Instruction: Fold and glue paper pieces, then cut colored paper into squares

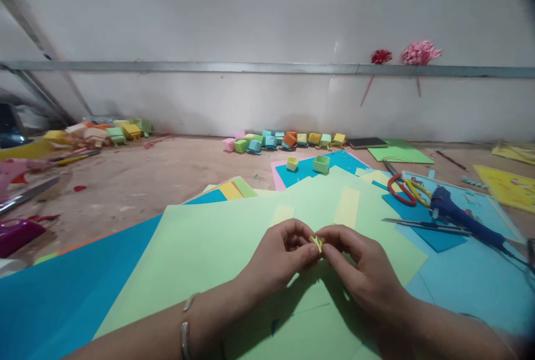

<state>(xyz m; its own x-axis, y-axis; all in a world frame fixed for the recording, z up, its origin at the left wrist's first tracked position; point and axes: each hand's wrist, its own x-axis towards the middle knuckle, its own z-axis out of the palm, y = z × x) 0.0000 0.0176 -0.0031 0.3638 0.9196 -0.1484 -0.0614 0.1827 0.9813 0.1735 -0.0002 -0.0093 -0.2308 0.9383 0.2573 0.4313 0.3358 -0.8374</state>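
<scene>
Both of my hands meet over a large light green paper sheet (pixel 217 248). My left hand (pixel 280 257) and my right hand (pixel 359 271) pinch a small folded yellow paper piece (pixel 316 242) between their fingertips. The fingers of both hands are curled closed around it. A bracelet sits on my left wrist. Two narrow yellow paper strips (pixel 346 207) lie on the green sheet just beyond my hands.
A blue glue gun (pixel 463 218), red and yellow scissors (pixel 403 188) and a craft knife (pixel 426 226) lie at right on blue paper. Small folded paper boxes (pixel 284 140) line the back wall, more at left (pixel 104 132). Two small boxes (pixel 321 164) stand on blue paper ahead.
</scene>
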